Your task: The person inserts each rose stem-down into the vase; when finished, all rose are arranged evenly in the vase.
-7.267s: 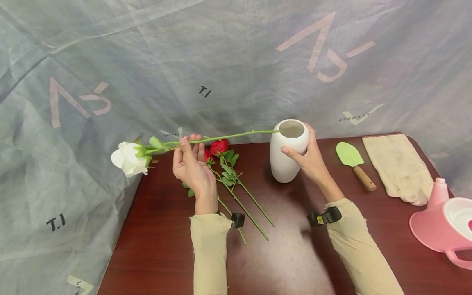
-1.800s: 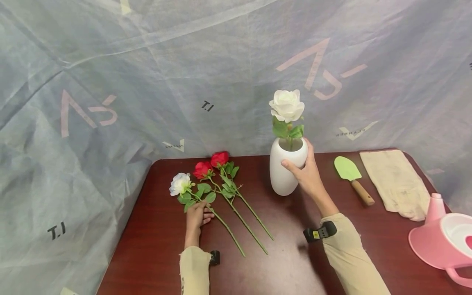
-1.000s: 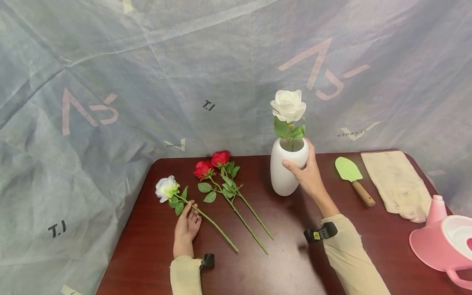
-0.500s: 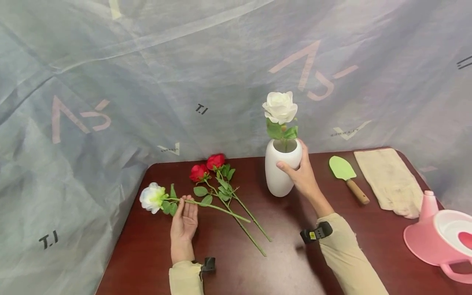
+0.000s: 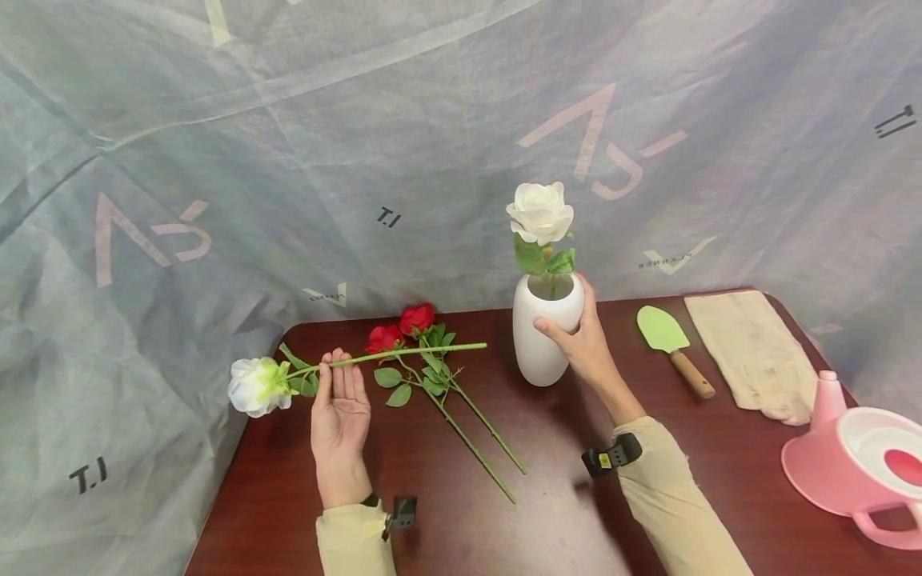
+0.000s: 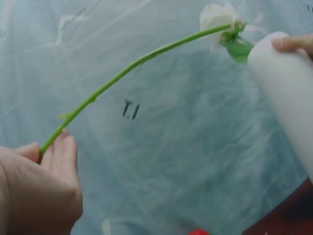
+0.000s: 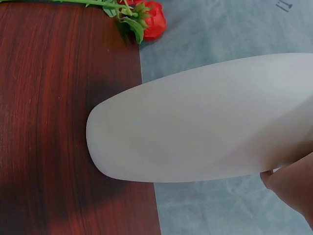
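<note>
In the head view my left hand point(image 5: 342, 424), palm up, pinches the stem of a pale bluish-white rose point(image 5: 254, 387) between thumb and fingers. The rose lies sideways above the table, bloom to the left, stem end toward the vase. My right hand point(image 5: 587, 344) grips a white vase point(image 5: 533, 344) near its top, thumb in front. Another white rose point(image 5: 540, 212) stands upright in that vase. The left wrist view shows the held stem point(image 6: 127, 71) rising from my fingers, its end in front of the standing white bloom. The right wrist view shows the vase's side point(image 7: 195, 122).
Two red roses point(image 5: 385, 339) lie on the dark red table point(image 5: 288, 496), stems pointing toward the front. To the right are a green trowel point(image 5: 663, 328) with a wooden handle, cream cloth gloves point(image 5: 745, 352) and a pink watering can point(image 5: 843, 456). Grey sheeting hangs behind.
My left hand has picked up the bluish-white rose, moved it left and up, and swung its stem end toward the vase. Earlier it held the other white rose, now in the vase.
</note>
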A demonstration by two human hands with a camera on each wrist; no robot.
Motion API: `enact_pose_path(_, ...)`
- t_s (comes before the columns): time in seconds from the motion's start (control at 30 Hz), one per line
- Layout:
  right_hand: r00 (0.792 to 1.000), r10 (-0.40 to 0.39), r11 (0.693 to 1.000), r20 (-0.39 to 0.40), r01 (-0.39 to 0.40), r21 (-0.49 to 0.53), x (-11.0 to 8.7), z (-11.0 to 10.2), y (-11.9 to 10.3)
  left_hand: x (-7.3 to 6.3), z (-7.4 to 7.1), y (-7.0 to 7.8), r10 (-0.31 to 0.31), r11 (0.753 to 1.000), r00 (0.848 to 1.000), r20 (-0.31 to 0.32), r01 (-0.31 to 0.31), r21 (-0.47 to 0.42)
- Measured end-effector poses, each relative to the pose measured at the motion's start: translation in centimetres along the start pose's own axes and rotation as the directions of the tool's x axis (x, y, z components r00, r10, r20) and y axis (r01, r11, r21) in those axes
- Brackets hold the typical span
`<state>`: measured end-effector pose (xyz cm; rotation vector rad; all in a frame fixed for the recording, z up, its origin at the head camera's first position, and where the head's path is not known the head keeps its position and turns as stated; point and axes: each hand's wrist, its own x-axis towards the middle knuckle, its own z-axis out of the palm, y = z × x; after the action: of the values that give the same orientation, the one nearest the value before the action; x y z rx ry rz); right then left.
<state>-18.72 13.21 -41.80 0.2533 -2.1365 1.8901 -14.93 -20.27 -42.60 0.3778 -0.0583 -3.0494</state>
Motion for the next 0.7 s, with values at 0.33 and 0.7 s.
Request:
enact_pose_path(0.33,1.000,-0.020,0.999,-0.009,0.020,-0.029,0.0,0.0,0.0,0.1,2.2,-1.7,0.060,0.998,0.996,-0.060,-0.062,-0.033)
enact_pose_path(0.7,1.000,-0.020,0.999,-0.013,0.020,-0.030,0.0,0.1,0.2,0.5,4.6,-5.6,0.119,0.993,0.992,-0.031,-0.119,-0.001)
